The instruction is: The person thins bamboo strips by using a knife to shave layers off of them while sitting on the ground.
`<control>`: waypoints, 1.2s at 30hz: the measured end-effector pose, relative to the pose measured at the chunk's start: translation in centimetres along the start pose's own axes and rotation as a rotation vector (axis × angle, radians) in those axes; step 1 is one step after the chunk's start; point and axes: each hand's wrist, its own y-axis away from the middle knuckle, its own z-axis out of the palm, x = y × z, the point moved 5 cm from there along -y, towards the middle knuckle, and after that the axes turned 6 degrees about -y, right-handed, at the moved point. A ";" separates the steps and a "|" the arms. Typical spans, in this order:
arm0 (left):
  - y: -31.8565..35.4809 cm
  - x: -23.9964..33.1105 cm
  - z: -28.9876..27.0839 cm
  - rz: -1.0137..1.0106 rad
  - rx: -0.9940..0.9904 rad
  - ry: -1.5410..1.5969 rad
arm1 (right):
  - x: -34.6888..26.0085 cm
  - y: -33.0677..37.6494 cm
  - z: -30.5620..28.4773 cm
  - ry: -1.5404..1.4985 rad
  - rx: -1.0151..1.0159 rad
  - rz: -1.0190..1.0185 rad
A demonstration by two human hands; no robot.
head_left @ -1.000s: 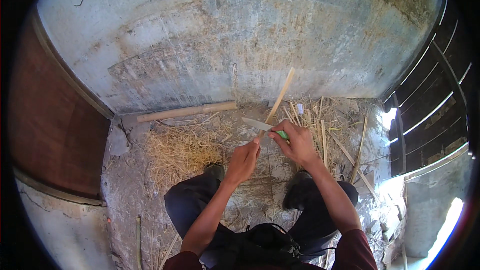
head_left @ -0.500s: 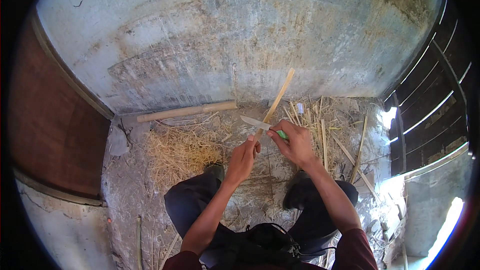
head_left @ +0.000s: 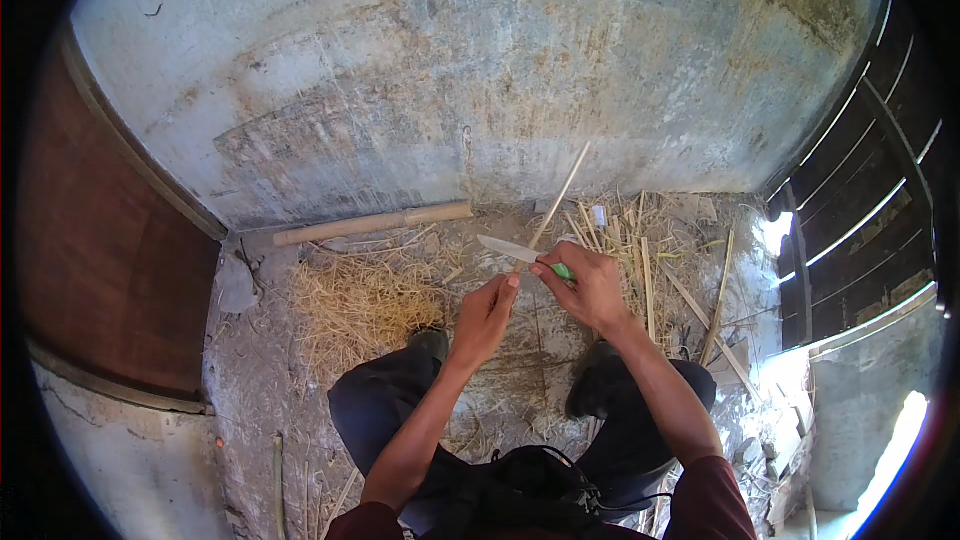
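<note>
My left hand [head_left: 484, 318] is closed round the lower end of a pale bamboo strip [head_left: 563, 192], which slants up and away to the right with its narrow edge showing. In my right hand [head_left: 590, 290] is a knife [head_left: 510, 248], gripped by its green handle [head_left: 562, 271]. The knife's blade points left and lies across the strip just above my left fingers. Whether the cutting edge bites into the strip cannot be made out. Both hands are close together over the floor between my knees.
A heap of thin shavings [head_left: 362, 308] lies on the floor at left. Behind it a bamboo pole [head_left: 372, 224] rests along the stained wall [head_left: 480, 70]. Loose strips [head_left: 649, 290] and scraps litter the right side. A brown wooden panel [head_left: 120, 230] stands at far left, dark slats [head_left: 870, 210] at far right.
The bamboo strip has turned about its length, from its broad face to its narrow edge. Both hands and the knife stay in nearly the same place.
</note>
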 end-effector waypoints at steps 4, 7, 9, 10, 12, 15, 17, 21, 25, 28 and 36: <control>0.1 0.3 -0.2 0.019 -0.001 -0.077 | 0.0 0.0 0.1 0.004 -0.019 0.032; 0.1 0.3 -0.3 0.027 -0.008 -0.087 | 0.0 0.0 0.1 -0.021 -0.015 0.028; 0.1 0.1 -0.1 -0.006 -0.035 -0.069 | 0.2 0.1 0.1 -0.056 -0.015 0.047; 0.2 0.2 -0.2 0.004 -0.035 -0.071 | 0.1 0.1 0.2 -0.069 -0.016 0.045; 0.4 0.3 -0.2 0.025 -0.035 -0.076 | 0.0 0.0 0.3 -0.095 -0.017 0.041; 0.7 1.6 -0.1 0.059 0.001 -0.154 | 0.1 0.1 0.3 -0.090 -0.025 0.040; 0.9 1.6 0.1 0.080 0.017 -0.258 | 0.4 0.1 0.4 -0.087 -0.008 0.007; 1.0 0.9 0.3 0.130 0.100 -0.368 | 0.2 0.0 0.7 -0.113 0.007 -0.025; 1.0 1.7 0.4 0.091 0.055 -0.438 | 0.7 0.3 0.8 -0.093 -0.024 -0.012; 1.0 1.9 0.2 0.091 0.068 -0.435 | 0.8 0.3 1.0 -0.091 -0.033 -0.009; 1.2 1.5 0.7 0.142 0.126 -0.470 | 1.0 0.1 1.0 -0.056 -0.002 -0.067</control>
